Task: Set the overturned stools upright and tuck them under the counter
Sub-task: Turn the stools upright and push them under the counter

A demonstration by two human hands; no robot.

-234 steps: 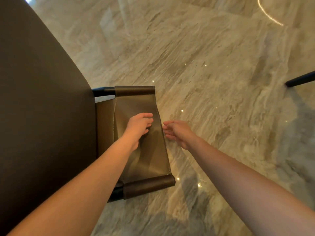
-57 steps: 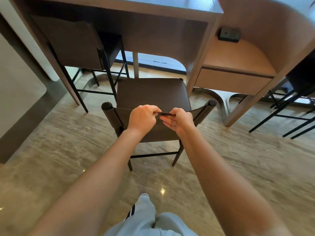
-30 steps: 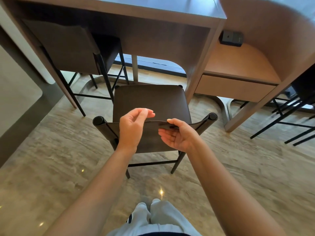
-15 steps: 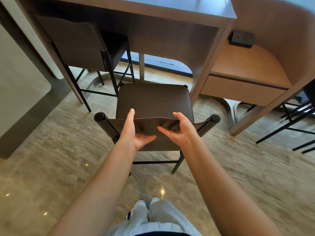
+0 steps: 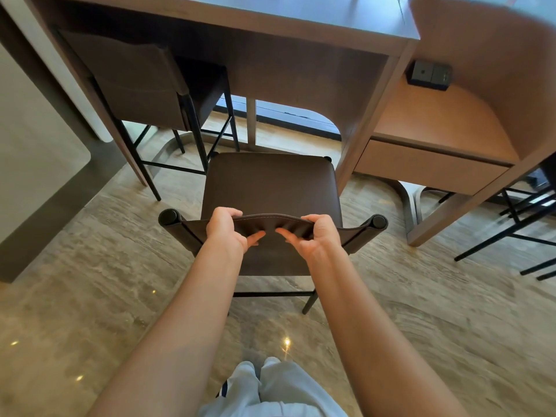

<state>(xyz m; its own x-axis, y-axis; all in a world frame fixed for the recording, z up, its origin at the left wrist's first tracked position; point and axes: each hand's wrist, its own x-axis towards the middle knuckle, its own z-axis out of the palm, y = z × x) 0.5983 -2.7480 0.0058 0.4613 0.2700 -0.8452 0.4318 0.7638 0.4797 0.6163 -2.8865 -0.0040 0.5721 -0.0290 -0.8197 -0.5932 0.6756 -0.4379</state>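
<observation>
home-like interior, wooden counter (image 5: 301, 22), marble floor (image 5: 421, 311), wall socket (image 5: 428, 74)

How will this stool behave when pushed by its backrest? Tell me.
The backrest bows where the left hand and right hand grip it: probably a floppy sling. The stool stands tall on thin legs, so may tip. The glossy floor should let it slide.

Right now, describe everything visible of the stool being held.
The stool stands upright on the stone floor, facing the counter but not yet tucked under it, with its whole seat showing. The seat and slung backrest look like dark brown leather. The backrest hangs between two round-capped black posts, above thin black metal legs and a crossbar. The left hand and right hand pinch the backrest's top edge.
</observation>
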